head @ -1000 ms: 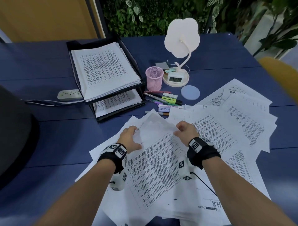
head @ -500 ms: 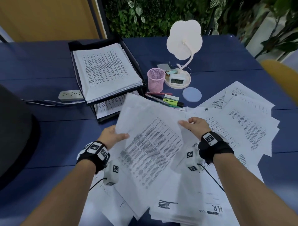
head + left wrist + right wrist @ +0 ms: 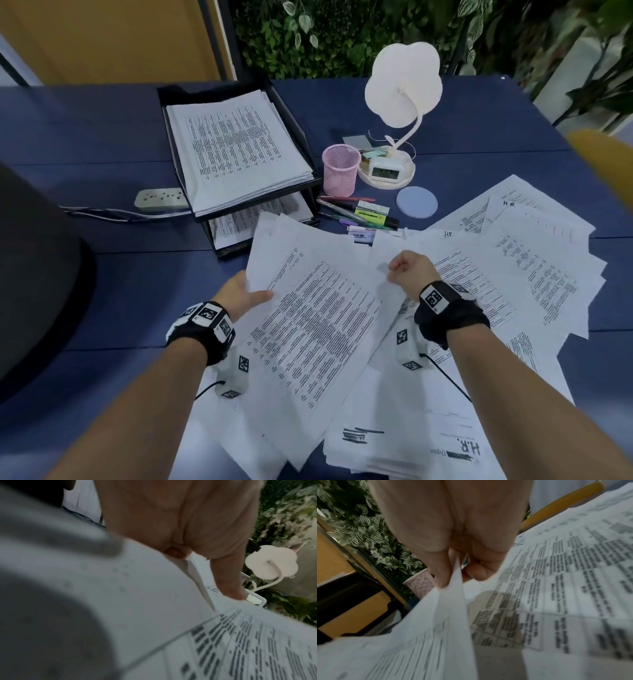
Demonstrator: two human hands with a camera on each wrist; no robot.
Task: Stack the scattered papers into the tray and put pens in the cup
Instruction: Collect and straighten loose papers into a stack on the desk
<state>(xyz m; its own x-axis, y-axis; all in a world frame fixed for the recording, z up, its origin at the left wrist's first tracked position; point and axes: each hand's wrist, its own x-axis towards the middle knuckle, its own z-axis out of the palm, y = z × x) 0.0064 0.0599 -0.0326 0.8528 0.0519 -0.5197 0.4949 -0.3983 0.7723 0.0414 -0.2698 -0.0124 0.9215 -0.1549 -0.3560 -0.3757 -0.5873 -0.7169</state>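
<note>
A bundle of printed sheets (image 3: 318, 308) is lifted off the blue table between both hands. My left hand (image 3: 241, 291) grips its left edge, thumb on top; the left wrist view shows the thumb (image 3: 228, 582) pressed on the paper (image 3: 171, 601). My right hand (image 3: 409, 269) pinches the right edge, and in the right wrist view the sheets (image 3: 453, 601) run between thumb and fingers. More scattered papers (image 3: 513, 274) lie to the right and below. The black two-tier tray (image 3: 305, 137) holds a stack at the back. Pens and highlighters (image 3: 356, 214) lie beside the pink mesh cup (image 3: 340, 169).
A white flower-shaped lamp with a small clock (image 3: 400, 113) stands behind the cup, with a round blue coaster (image 3: 417, 201) near it. A power strip (image 3: 161, 198) and its cable lie left of the tray. A dark round object (image 3: 30, 274) fills the left edge.
Both hands took hold of the sheets lying on the pile and lifted them, carrying them up and toward the tray. The bundle now hides part of the pens.
</note>
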